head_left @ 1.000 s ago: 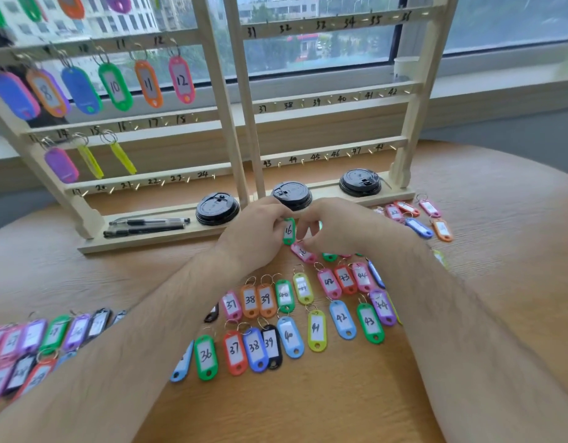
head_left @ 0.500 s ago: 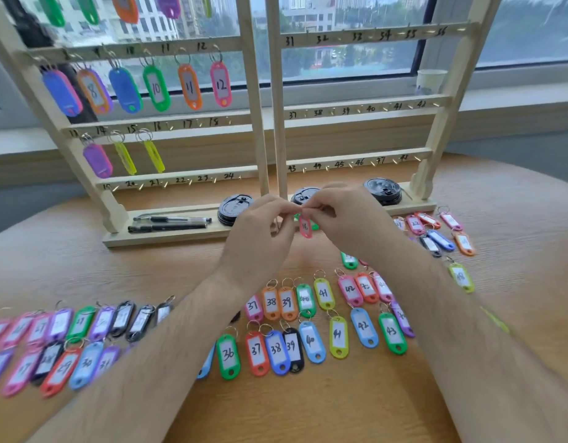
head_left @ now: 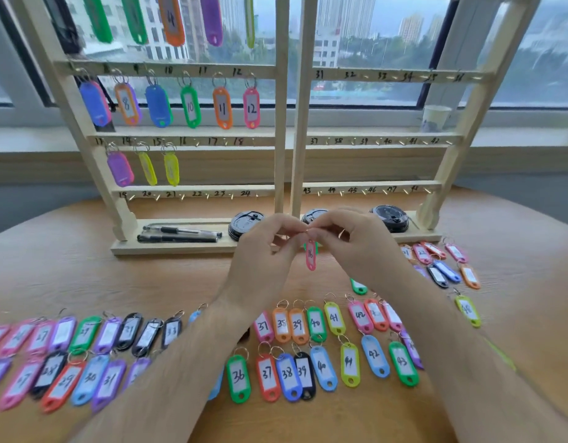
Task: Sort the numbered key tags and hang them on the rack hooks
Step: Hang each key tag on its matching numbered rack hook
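The left hand (head_left: 266,254) and right hand (head_left: 359,251) meet fingertip to fingertip, both curled and pinching the metal ring of the pink tag marked 16 (head_left: 310,256), which dangles upright just beneath them, clear of the table (head_left: 186,282). Right behind the knuckles, black lids (head_left: 245,223) and two pens (head_left: 180,235) lie on the base of the wooden rack (head_left: 282,129), the middle lid half hidden by the fingers. The hook numbered 16 (head_left: 196,143) is up and left of the left hand. Nearer than the wrists, rows of loose tags (head_left: 295,369) cover the wood, some hidden under both forearms.
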